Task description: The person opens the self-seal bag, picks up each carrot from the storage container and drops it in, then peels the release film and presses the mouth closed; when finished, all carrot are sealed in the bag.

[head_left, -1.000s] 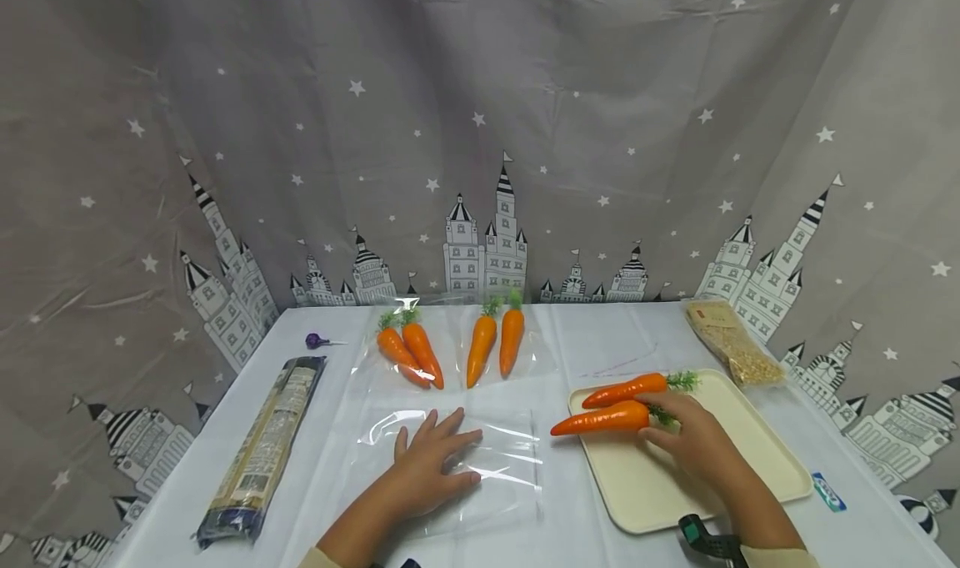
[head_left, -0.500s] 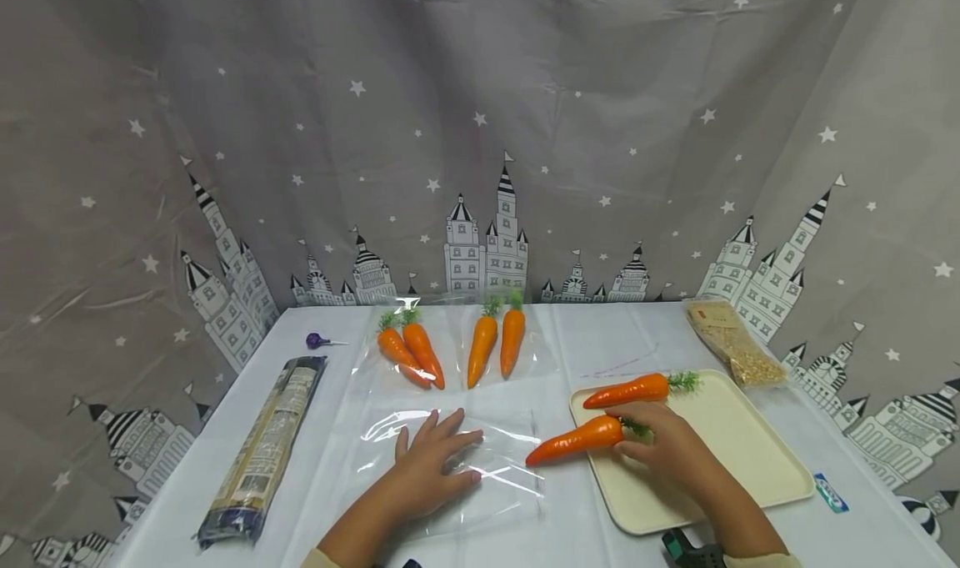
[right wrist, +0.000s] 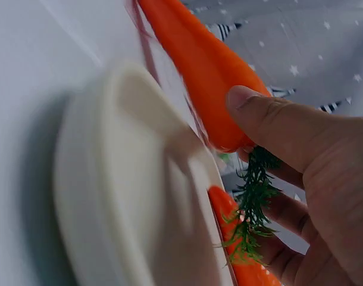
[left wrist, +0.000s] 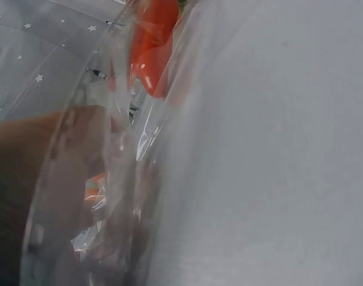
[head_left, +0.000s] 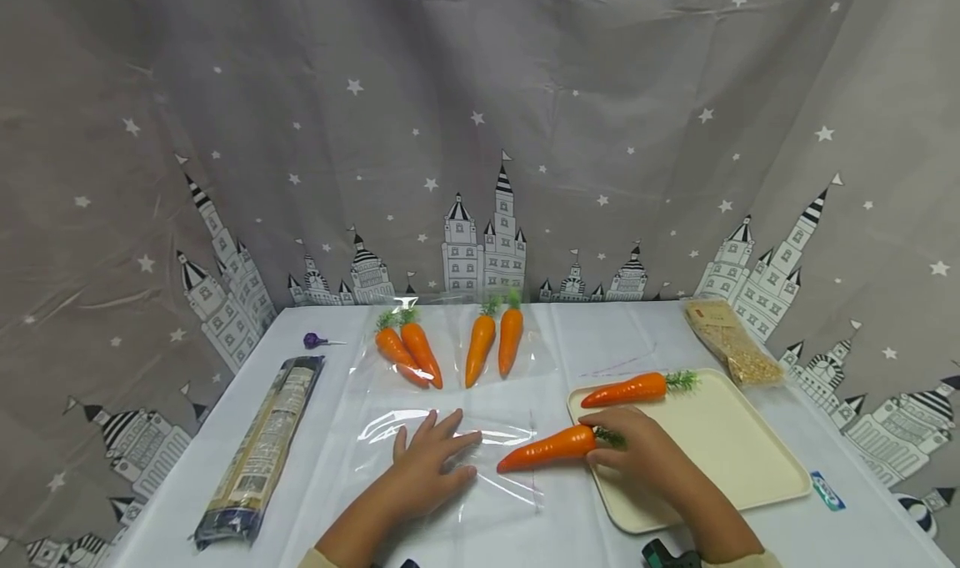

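Note:
My right hand (head_left: 637, 451) grips a carrot (head_left: 551, 449) near its green top, over the left edge of the cream tray (head_left: 720, 459). The carrot's tip points left, over the right end of a clear plastic bag (head_left: 495, 501). In the right wrist view the thumb (right wrist: 271, 116) presses on the carrot's thick end, and its leafy top hangs below. Flat on the clear bag rests my left hand (head_left: 427, 468), fingers spread. A second carrot (head_left: 626, 390) lies on the tray's far left corner. Plastic film blurs the left wrist view.
Behind the hands, several carrots (head_left: 480, 351) lie in clear bags. At the left are a long noodle-like packet (head_left: 262, 447) and a purple lollipop (head_left: 313, 340). A bag of grain (head_left: 731, 339) lies at the back right, a small blue-green packet (head_left: 827, 490) right of the tray.
My right hand has carried the carrot left and slightly toward me, from the tray to the bag's right end. The left hand stays in place.

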A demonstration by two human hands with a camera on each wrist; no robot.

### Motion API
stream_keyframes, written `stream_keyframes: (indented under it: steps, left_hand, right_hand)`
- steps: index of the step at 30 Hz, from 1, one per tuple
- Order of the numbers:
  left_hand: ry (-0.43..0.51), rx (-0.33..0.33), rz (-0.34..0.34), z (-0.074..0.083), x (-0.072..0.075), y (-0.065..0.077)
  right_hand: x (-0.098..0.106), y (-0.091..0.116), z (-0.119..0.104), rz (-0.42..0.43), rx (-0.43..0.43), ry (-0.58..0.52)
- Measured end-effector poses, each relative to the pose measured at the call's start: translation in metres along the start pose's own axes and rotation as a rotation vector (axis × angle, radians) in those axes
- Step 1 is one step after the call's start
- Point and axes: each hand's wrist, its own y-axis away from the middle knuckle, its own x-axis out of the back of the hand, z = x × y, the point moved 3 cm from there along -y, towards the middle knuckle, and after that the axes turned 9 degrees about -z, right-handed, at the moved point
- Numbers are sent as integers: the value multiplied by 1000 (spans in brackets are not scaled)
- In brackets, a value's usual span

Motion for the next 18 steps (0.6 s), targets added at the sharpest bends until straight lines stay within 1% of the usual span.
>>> stream_keyframes:
  steps: [6,10,14,18]
  left_hand:
    - [15,23,-34,-1,-3,2]
    - [21,40,-48,0,-3,0]
    - [22,42,-47,1,-1,-2]
    - [21,36,-49,1,0,-2]
  right_hand:
    - [-11,-6,-10,-56,-17,-7]
    - [-15,-10,-17,-62,6,-7]
    - [-20,-15,-23,-75,10,-19]
    - [-23,-18,-29,-93,-8,-33]
